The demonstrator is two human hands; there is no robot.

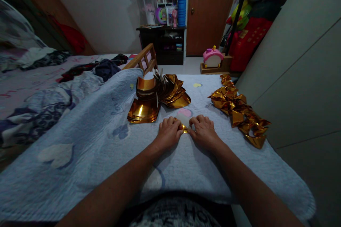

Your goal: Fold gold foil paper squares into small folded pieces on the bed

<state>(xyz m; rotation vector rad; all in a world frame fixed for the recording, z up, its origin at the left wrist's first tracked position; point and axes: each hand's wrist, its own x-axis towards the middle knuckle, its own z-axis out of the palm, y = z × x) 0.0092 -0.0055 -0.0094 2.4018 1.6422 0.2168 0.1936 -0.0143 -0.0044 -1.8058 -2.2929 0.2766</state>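
Two hands (169, 130) (203, 130) — both in a pinch on one gold foil sheet (184, 131)

Dim room: pale wall (117, 17), brown wooden door (210, 17) at back, dark cabinet (170, 58) beside it, light floor (190, 68), pink-sheeted bed (29, 92) left, pale panels (306, 88) right.

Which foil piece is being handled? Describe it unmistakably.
On the blue heart-patterned quilt, look between the left hand and right hand. There lies a gold foil piece, the only one being touched, apart from the stacked sheets and folded pile.
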